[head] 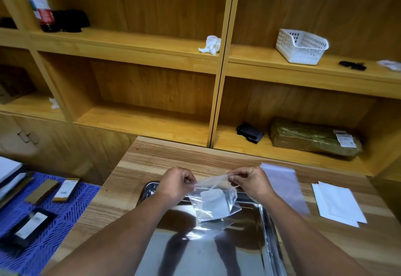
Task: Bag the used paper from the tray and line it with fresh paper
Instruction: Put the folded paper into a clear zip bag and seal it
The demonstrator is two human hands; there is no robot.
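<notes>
Step in hand appears to be closing the bag. The left hand [176, 183] and right hand [249, 181] pinch the top edge of the clear bag [213, 202] above the tray [269, 228]; the used paper [213, 200] sits inside. Next, seal it, then take fresh paper [338, 202] right of the tray.

tray [269, 232] cut off at bottom edge; bottle [40, 4] top-left blurred, label unreadable; parcel [314, 138] sticker too small to read.
</notes>
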